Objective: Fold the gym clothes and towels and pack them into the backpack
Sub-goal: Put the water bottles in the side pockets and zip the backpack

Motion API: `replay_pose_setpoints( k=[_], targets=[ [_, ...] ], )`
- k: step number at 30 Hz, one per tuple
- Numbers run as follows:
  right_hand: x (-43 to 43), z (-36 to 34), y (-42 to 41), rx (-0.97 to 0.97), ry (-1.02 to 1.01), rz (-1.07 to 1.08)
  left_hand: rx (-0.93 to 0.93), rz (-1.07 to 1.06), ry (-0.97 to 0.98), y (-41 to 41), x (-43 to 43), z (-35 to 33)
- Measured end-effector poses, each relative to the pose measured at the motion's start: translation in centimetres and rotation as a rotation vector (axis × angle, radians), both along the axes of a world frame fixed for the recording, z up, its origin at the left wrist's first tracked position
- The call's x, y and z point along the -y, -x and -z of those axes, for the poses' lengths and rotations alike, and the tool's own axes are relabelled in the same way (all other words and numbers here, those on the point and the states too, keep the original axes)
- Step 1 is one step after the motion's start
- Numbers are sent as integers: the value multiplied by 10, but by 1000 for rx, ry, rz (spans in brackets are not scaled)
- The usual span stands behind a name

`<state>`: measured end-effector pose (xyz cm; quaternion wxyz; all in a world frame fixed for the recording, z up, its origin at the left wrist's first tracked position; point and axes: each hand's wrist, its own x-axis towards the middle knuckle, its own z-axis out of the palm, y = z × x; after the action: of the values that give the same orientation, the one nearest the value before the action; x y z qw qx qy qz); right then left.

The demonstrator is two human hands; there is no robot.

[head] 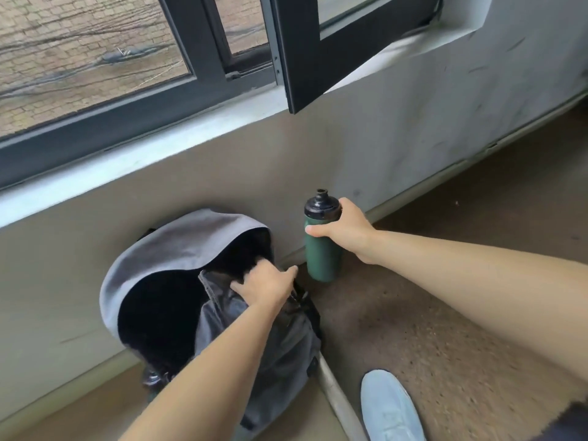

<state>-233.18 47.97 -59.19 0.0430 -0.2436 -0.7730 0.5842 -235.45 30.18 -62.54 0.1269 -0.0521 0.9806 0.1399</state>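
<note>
A grey backpack [178, 246] stands on the floor against the wall, its main compartment unzipped and dark inside. My left hand [265, 283] grips the front edge of the opening, fingers curled over the fabric. To the right of the backpack a green water bottle [321, 256] with a black cap stands upright on the floor by the wall. My right hand [345, 229] holds it around the upper body just below the cap. No clothes or towels show; the inside of the backpack is too dark to read.
A window [95, 58] with dark frames runs above, one open sash [318, 55] jutting out over the bottle. A pale skirting strip follows the wall's foot. My light blue shoe [389, 407] stands on the brown floor at the bottom right.
</note>
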Motion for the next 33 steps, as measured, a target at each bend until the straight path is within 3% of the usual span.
replay_pose_setpoints(
  k=[4,13,20,23,30,33],
  targets=[
    [-5,3,0,-19,124,97,13,-29,-41,17,22,7],
    [42,10,-12,19,682,324,-140,-162,-370,-30,87,9],
    [81,26,-33,77,791,305,-213,-338,-451,-65,117,5],
    [89,30,-38,77,758,253,-240,-316,-440,-73,123,7],
    [94,22,-36,-13,423,122,-444,-192,-375,-76,120,20],
    [96,24,-36,-40,357,122,-719,51,-452,-77,115,24]
  ],
)
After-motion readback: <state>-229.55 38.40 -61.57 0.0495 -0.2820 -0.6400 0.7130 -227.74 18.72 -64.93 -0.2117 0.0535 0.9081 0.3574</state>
